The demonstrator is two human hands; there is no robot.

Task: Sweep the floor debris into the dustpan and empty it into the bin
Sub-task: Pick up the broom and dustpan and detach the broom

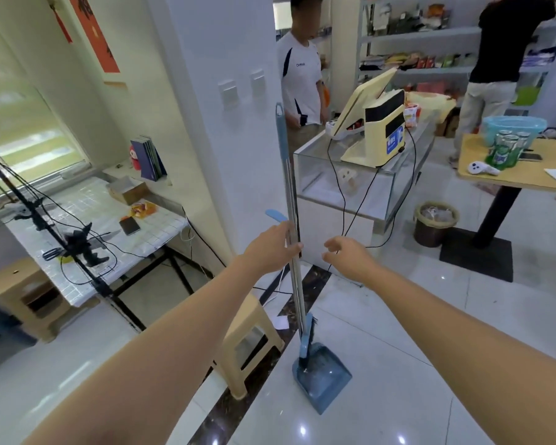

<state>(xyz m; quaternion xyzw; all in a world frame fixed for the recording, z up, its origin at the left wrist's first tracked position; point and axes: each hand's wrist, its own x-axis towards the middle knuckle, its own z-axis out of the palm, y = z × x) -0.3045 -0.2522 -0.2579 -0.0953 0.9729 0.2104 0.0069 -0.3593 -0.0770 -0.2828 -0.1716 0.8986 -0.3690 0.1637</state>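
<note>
A blue dustpan (pixel 322 379) stands on the white tiled floor in the middle of the head view. The broom's dark bristle head (pixel 310 332) is clipped upright against it. The broom's long metal handle (pixel 286 175) rises straight up, with a blue grip at the top. My left hand (pixel 272 244) is closed around the handle about halfway up. My right hand (pixel 345 252) hovers just right of the handle, fingers apart, holding nothing. A brown bin (pixel 434 224) lined with a bag stands to the right, under the wooden table. A white scrap of paper (pixel 281 322) lies on the floor left of the broom.
A beige plastic stool (pixel 247 342) stands just left of the dustpan. A glass counter (pixel 360 184) with trailing black cables is directly behind. A tripod (pixel 61 242) and tiled table stand at left. Two people stand at the back. A wooden table (pixel 511 175) is on the right.
</note>
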